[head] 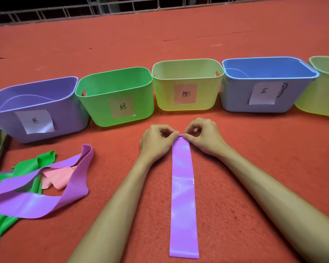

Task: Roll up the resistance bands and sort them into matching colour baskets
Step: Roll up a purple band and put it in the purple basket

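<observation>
**Status: rolling step barely begun.**

The flat purple rubber resistance band (182, 186) lies lengthwise on the red carpeted surface (179, 44), between the two forearms. Its far end points at the row of baskets. The left hand (156, 139) and the right hand (203, 137) sit side by side at that far end with fingers curled, each pinching a corner of the band's edge. Only a first narrow turn shows there. Nearly the whole length is flat and unrolled (the near end reaches almost to the lower edge of the view).

Baskets, left to right:
- purple plastic basket (68, 114)
- green plastic basket (103, 111)
- pale yellow plastic basket (207, 95)
- blue plastic basket (235, 97)
- a second yellow-green basket (323, 103), cut off at the right edge

The four fully visible fronts carry paper labels. A thin curved outline shows inside the purple basket and inside the blue one — whether these are bands already sorted cannot be told.

Outstanding work: a loose tangle lies to the left, made up of a second purple band (27, 205), a green band (44, 158) and a pink band (57, 177) — none rolled.

Judgement: the task is at an early stage. The band in hand needs rolling along its full length and belongs in the purple basket at the far left. The three tangled bands are left to do.
</observation>
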Demonstrator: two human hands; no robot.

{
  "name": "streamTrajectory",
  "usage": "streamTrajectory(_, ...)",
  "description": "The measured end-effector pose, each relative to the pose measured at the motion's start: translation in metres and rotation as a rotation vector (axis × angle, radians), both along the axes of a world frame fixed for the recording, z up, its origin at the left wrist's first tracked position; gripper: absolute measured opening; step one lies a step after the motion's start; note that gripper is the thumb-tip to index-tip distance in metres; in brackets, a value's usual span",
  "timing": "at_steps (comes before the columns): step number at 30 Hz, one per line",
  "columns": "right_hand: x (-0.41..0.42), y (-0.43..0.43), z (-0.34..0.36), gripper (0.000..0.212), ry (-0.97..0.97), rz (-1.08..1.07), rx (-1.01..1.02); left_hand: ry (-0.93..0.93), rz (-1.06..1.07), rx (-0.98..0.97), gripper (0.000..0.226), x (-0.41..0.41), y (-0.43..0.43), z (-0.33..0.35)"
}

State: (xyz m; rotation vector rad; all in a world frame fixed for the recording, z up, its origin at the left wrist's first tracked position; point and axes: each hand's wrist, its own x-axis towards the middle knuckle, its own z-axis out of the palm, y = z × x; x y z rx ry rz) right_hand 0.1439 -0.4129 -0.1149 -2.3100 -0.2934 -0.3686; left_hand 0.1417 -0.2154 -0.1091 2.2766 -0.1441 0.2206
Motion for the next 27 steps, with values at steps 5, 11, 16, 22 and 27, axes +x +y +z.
streamTrajectory(5,-0.0003,0.0002,0.0033,0.013,0.052,0.016,0.069,0.014,-0.001,0.012,0.005,0.0021,0.0006,-0.0003)
streamTrajectory(11,0.0014,0.0032,0.0013,0.011,0.039,-0.03,0.018,0.027,-0.01,-0.001,0.004,0.0013,0.0024,0.002)
streamTrajectory(16,-0.0013,0.0036,0.0024,0.008,0.034,-0.021,-0.037,0.03,-0.023,0.003,0.007,0.0018,0.0043,0.0001)
streamTrajectory(22,-0.0024,0.0065,0.0021,0.013,0.046,-0.024,-0.059,-0.003,-0.022,0.046,0.008,0.0017,0.0028,-0.002)
streamTrajectory(27,-0.0026,0.0045,0.0051,0.016,0.092,0.006,-0.003,-0.009,-0.043,0.039,0.004,0.0011,0.0048,-0.0016)
